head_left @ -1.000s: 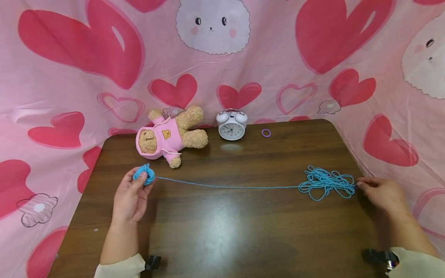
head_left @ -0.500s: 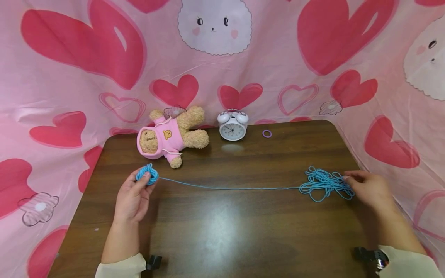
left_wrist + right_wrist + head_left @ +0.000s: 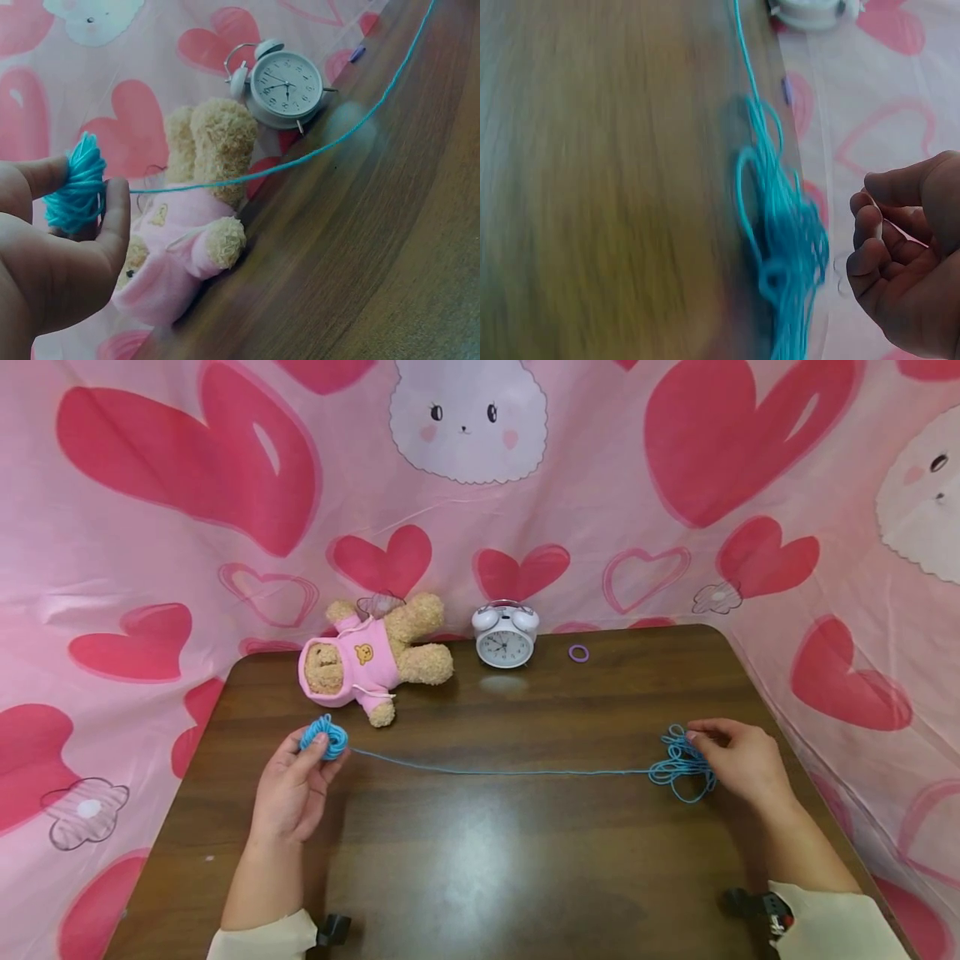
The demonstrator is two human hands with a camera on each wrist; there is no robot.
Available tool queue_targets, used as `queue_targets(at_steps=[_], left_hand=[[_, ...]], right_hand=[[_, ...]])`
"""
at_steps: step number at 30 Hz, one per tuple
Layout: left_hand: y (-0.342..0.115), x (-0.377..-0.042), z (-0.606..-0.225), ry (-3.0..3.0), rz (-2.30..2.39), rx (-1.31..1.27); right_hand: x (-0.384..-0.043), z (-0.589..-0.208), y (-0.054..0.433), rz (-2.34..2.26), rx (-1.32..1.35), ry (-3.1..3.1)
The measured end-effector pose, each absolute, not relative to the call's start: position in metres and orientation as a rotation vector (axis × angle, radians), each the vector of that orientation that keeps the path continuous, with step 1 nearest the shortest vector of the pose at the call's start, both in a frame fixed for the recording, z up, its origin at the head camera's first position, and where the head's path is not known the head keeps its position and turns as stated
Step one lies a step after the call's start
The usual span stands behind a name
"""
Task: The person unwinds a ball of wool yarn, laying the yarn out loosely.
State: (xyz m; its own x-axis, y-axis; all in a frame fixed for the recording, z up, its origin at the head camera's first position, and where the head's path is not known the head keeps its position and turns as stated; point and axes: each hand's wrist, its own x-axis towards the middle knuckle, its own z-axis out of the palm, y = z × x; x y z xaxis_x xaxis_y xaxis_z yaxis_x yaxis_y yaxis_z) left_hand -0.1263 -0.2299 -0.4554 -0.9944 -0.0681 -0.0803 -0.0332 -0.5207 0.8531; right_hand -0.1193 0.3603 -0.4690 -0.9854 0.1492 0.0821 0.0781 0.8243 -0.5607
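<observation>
Compared with the picture from a second ago, the right hand (image 3: 738, 756) has shifted inward from the far end of the loose cord pile (image 3: 678, 764) and now hovers over it, covering its right part in the head view. The pile itself keeps its place near the right edge of the surface (image 3: 480, 860). The left hand (image 3: 292, 789) stays almost where it was, on the other side, near the pink-hooded teddy bear (image 3: 375, 660).

The left grip pinches a small wound bundle (image 3: 326, 737) between thumb and fingers. The right grip looks relaxed and empty: the fingers curl softly, the thumb close to the index fingertip, and the wrist view shows the pile apart from them.

The cord is bright blue. Its bundle is a compact ring of tight turns with a hollow middle, its loops fanning out at the top in the left wrist view. From it a single strand (image 3: 495, 772) runs across to the pile, bowing slightly. The pile is a flat tangle of long, uneven loops, blurred in the right wrist view.
</observation>
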Motion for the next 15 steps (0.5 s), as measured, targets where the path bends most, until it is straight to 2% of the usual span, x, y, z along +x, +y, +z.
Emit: queue_targets(at_steps=[15], left_hand=[[-0.230,-0.124,-0.455,-1.654,-2.656,0.220]], right_hand=[[-0.146,-0.477,0.293,1.052,-0.017,-2.861]])
